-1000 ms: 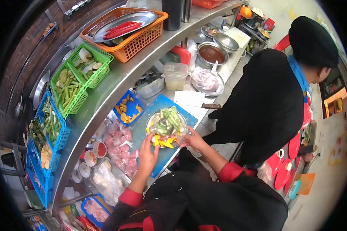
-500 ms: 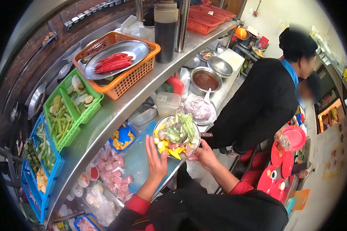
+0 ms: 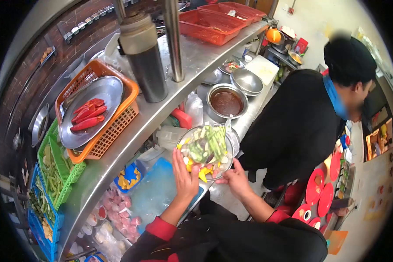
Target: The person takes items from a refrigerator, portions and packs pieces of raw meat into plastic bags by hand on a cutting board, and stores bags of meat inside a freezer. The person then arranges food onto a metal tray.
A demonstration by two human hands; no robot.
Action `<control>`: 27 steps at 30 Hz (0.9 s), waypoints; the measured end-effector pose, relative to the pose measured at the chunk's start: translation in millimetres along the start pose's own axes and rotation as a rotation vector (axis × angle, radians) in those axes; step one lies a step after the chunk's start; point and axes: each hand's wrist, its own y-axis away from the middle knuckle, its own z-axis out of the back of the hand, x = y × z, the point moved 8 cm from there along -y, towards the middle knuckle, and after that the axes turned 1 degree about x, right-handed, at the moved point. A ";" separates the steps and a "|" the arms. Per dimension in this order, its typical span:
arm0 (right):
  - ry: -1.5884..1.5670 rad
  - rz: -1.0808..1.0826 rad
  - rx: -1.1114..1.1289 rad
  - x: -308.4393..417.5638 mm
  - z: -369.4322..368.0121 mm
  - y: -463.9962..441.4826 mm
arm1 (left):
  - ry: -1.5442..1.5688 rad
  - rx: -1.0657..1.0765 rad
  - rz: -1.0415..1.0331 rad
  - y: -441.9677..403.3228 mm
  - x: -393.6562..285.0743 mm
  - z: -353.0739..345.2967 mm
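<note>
Between my hands is a shallow metal bowl (image 3: 228, 164) of cut vegetables. Green beans (image 3: 215, 143) lie on top, with pale leafy pieces beside them and yellow chunks (image 3: 202, 175) toward the near edge. My left hand (image 3: 186, 178) grips the bowl's near left side, its fingers partly behind the rim. On the near right edge, my right hand (image 3: 237, 178) pinches the rim with thumb and fingers. Just beyond the bowl stands a metal pot of brown sauce (image 3: 226, 103). A blue cutting board (image 3: 152, 185) lies left of my left hand.
A steel shelf (image 3: 150, 126) bears an orange basket (image 3: 111, 133) with a plate of red chilies (image 3: 89, 114), green and blue vegetable baskets, and a dark bottle (image 3: 147, 65). Raw meat (image 3: 118, 208) lies below. A person in black (image 3: 292, 126) stands at right near red plates (image 3: 325, 198).
My view has shifted. The bowl has moved slightly forward, nearer the sauce pot. My left fingers have gone from lying along its side to curling round the rim. The person's head has turned.
</note>
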 end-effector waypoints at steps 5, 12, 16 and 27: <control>-0.129 0.038 -0.060 17.8 35.4 -10.7 | 0.088 0.042 -0.057 -18.9 -35.7 -0.3; -0.196 0.186 -0.119 62.4 70.0 -72.6 | 0.138 0.086 0.260 51.4 34.6 29.7; -0.181 0.266 -0.145 88.6 92.4 -144.3 | -0.208 0.328 0.456 128.7 118.1 24.0; -0.223 0.359 -0.189 167.5 89.0 -444.6 | -0.668 0.765 0.797 176.2 170.7 -10.2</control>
